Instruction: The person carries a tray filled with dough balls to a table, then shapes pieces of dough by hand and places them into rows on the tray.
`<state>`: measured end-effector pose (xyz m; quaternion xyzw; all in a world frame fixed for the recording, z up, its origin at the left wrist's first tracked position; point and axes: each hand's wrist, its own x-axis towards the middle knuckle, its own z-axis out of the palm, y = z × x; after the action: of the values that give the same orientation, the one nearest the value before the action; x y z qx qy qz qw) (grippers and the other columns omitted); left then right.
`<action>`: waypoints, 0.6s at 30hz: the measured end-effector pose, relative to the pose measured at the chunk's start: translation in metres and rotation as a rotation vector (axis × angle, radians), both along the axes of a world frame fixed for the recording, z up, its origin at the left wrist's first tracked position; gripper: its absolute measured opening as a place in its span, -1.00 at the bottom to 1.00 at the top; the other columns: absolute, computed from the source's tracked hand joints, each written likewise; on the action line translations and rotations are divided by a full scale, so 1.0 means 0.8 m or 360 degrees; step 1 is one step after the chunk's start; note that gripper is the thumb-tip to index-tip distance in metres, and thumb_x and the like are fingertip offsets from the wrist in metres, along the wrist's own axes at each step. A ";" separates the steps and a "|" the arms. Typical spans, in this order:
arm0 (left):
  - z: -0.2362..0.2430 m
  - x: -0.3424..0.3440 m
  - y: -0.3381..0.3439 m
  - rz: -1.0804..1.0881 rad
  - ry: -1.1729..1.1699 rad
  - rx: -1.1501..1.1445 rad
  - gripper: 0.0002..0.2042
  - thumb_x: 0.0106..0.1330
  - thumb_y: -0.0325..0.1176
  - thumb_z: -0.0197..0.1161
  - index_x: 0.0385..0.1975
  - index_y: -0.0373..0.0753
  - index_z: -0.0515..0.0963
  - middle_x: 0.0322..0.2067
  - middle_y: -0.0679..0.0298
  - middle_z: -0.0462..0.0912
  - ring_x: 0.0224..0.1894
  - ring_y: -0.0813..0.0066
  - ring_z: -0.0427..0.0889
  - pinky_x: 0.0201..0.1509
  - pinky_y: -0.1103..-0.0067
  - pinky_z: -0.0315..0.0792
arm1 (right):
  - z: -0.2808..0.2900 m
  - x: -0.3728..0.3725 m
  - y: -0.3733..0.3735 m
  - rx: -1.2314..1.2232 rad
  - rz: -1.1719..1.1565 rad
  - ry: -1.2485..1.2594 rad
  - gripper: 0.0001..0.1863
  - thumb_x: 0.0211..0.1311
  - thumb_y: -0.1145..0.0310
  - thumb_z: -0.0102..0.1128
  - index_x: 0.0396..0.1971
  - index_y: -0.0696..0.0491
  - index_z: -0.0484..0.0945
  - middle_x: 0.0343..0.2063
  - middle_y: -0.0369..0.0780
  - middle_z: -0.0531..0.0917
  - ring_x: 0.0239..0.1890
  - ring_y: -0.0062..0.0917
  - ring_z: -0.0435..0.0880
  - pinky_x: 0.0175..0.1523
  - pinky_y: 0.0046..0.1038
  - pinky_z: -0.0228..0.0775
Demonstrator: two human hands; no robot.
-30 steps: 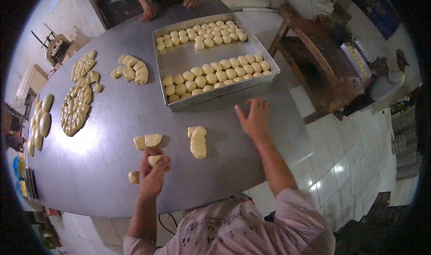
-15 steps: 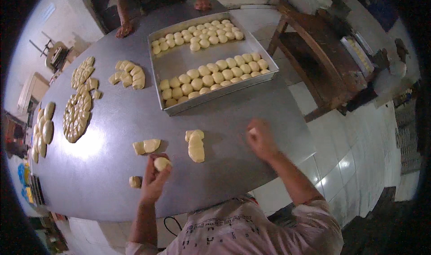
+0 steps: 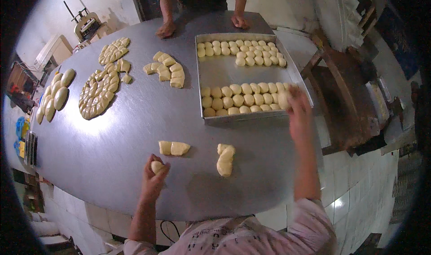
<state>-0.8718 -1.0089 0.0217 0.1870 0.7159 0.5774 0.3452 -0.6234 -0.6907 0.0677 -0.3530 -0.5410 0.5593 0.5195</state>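
Observation:
My left hand (image 3: 153, 176) is closed round a smooth dough ball (image 3: 157, 166), just above the near part of the metal table. Over the front right corner of the large tray (image 3: 251, 116), my right hand (image 3: 298, 106) has its fingers curled on a pale dough ball (image 3: 283, 99); motion smears it a little. Rows of dough balls (image 3: 247, 99) fill the tray's near side. Beyond my left hand lie cut dough pieces (image 3: 174, 148) joined in a short strip. To the right of them sits another short dough strip (image 3: 225, 160).
Across the table (image 3: 148, 107) stands a person, both hands (image 3: 166, 29) resting on its far edge. More rounded balls (image 3: 251, 48) line the tray's far side. Cut dough rings (image 3: 98, 94), curved strips (image 3: 168, 68) and long dough lumps (image 3: 56, 93) lie left. A wooden stand (image 3: 343, 98) is at right.
My right hand has moved from the table forward to the tray's near right corner. My left hand has shifted left, and the loose dough piece there no longer shows separately. The view has turned.

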 end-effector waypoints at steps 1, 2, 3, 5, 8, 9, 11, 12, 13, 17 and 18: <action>-0.005 -0.002 0.002 -0.0052 0.0020 -0.0056 -0.75 0.16 -0.32 0.27 -0.46 -0.14 0.27 -0.53 0.47 0.28 -0.47 0.73 0.26 -0.44 0.67 0.20 | 0.033 -0.056 0.007 0.0168 -0.0045 0.0193 -0.59 0.13 0.30 0.18 -0.02 0.09 0.40 -0.04 -0.23 0.45 -0.01 -0.48 0.43 0.07 -0.51 0.29; 0.016 0.016 0.019 -0.0049 -0.0041 -0.0217 -0.77 0.22 -0.26 0.22 -0.31 -0.16 0.32 -0.39 0.40 0.36 -0.32 0.67 0.34 -0.23 0.64 0.27 | 0.037 -0.091 0.032 0.0344 -0.0018 0.0306 -0.60 0.15 0.28 0.15 -0.01 0.08 0.41 0.00 -0.22 0.44 0.00 -0.45 0.43 0.06 -0.46 0.29; 0.011 0.022 0.032 -0.0082 -0.0128 -0.0096 -0.67 0.21 -0.26 0.21 -0.14 -0.19 0.27 -0.28 0.34 0.38 -0.23 0.56 0.37 -0.18 0.61 0.30 | 0.019 -0.134 0.065 0.0754 -0.0355 0.0219 -0.61 0.12 0.26 0.15 -0.06 0.09 0.44 -0.11 -0.20 0.52 -0.08 -0.48 0.48 0.02 -0.43 0.33; -0.003 0.032 0.055 -0.0148 -0.0296 0.0159 -0.42 0.21 -0.26 0.20 0.21 -0.25 0.17 -0.08 0.23 0.42 -0.05 0.35 0.42 -0.09 0.54 0.36 | -0.058 -0.213 0.113 0.0802 -0.0237 -0.0759 -0.66 0.11 0.22 0.12 -0.17 0.13 0.50 -0.35 -0.09 0.60 -0.29 -0.35 0.58 -0.12 -0.35 0.40; 0.020 0.013 0.051 -0.0242 -0.0293 0.0027 -0.51 0.32 -0.10 0.03 0.12 -0.30 0.24 0.00 0.20 0.39 0.08 0.36 0.35 0.13 0.45 0.23 | -0.099 -0.240 0.094 0.0994 -0.0112 -0.1120 -0.72 0.18 0.26 0.10 -0.21 0.14 0.52 -0.43 -0.13 0.61 -0.40 -0.41 0.58 -0.22 -0.40 0.42; 0.020 0.003 0.044 -0.0277 -0.0255 0.0031 -0.53 0.35 -0.06 -0.03 0.08 -0.30 0.26 0.00 0.21 0.38 0.08 0.40 0.34 0.18 0.43 0.18 | -0.082 -0.238 0.060 0.1003 -0.0184 -0.0996 -0.74 0.20 0.29 0.10 -0.20 0.14 0.52 -0.44 -0.17 0.60 -0.43 -0.46 0.56 -0.25 -0.44 0.42; 0.014 -0.001 0.032 -0.0208 -0.0434 0.0230 -0.53 0.35 -0.04 -0.05 0.09 -0.28 0.27 0.02 0.20 0.38 0.12 0.37 0.33 0.20 0.42 0.19 | -0.022 -0.209 -0.043 0.0682 0.0372 -0.0694 -0.74 0.24 0.31 0.06 -0.17 0.14 0.50 -0.45 -0.23 0.61 -0.44 -0.48 0.58 -0.30 -0.44 0.43; 0.011 0.000 0.024 -0.0172 -0.0527 0.0313 -0.53 0.36 -0.02 -0.06 0.09 -0.27 0.27 0.03 0.20 0.37 0.14 0.36 0.33 0.21 0.42 0.19 | 0.013 -0.187 -0.097 0.0123 0.0848 -0.0906 -0.75 0.27 0.33 0.01 -0.15 0.14 0.49 -0.38 -0.23 0.60 -0.32 -0.51 0.58 -0.17 -0.48 0.42; 0.016 0.020 0.042 -0.0410 -0.0633 0.0393 -0.56 0.36 -0.04 -0.05 0.07 -0.25 0.31 0.01 0.20 0.39 0.14 0.36 0.33 0.20 0.42 0.20 | -0.006 -0.151 -0.124 0.0433 0.0922 -0.0684 -0.74 0.28 0.30 0.01 -0.13 0.13 0.48 -0.32 -0.23 0.59 -0.24 -0.51 0.56 -0.08 -0.49 0.37; 0.036 0.050 0.060 -0.1306 -0.0299 0.0201 -0.69 0.36 -0.17 -0.01 -0.03 -0.20 0.43 -0.03 0.18 0.47 0.11 0.37 0.36 0.16 0.43 0.25 | -0.048 -0.040 -0.178 -0.0106 0.1215 -0.0517 -0.70 0.30 0.28 -0.01 -0.07 0.13 0.45 -0.22 -0.25 0.58 -0.13 -0.53 0.51 0.05 -0.47 0.32; 0.037 0.041 0.061 -0.1551 -0.0044 0.0030 -0.73 0.36 -0.22 0.01 -0.05 -0.19 0.46 -0.04 0.18 0.49 0.09 0.37 0.37 0.15 0.44 0.26 | -0.055 -0.001 -0.178 -0.0383 0.0916 -0.0494 -0.70 0.31 0.29 -0.02 -0.06 0.11 0.45 -0.22 -0.27 0.59 -0.14 -0.56 0.51 0.02 -0.48 0.33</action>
<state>-0.8391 -0.9600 0.0517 0.4957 0.5351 0.3575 0.5832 -0.6245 -0.8327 0.0237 -0.3256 -0.6210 0.6824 0.2067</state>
